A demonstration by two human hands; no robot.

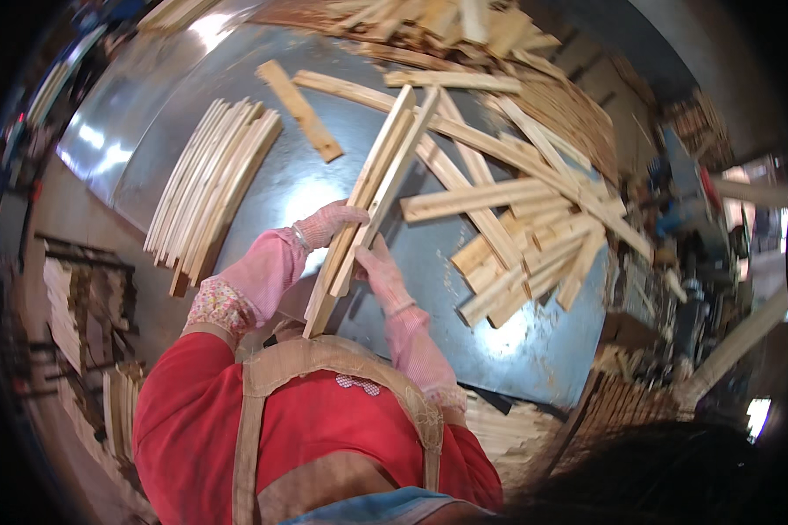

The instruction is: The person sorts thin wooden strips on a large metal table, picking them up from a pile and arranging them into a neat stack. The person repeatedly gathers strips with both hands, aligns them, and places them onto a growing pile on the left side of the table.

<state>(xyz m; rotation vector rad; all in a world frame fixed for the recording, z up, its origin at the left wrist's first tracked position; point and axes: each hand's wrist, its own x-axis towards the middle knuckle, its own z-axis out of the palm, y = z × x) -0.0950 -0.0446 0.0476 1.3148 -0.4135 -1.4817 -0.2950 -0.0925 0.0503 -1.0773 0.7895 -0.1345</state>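
Observation:
Both my hands wear pinkish gloves and grip a small bundle of long pale wooden strips (378, 175), tilted away from my body over the metal table. My left hand (328, 223) is closed round the bundle's left side. From the right and a little nearer to me, my right hand (381, 273) holds the same strips, its fingers partly hidden behind them. The near end of one strip sticks out close to my apron (293, 360). To the left, a neat row of wooden strips (212, 188) lies side by side on the table.
A crisscrossed heap of loose wooden strips (534, 241) covers the table's right side. One short board (300, 109) lies alone beyond the neat row. More wood pieces (464, 31) are heaped at the far edge of the shiny metal table (411, 328). Racks of wood (79, 306) stand at the left.

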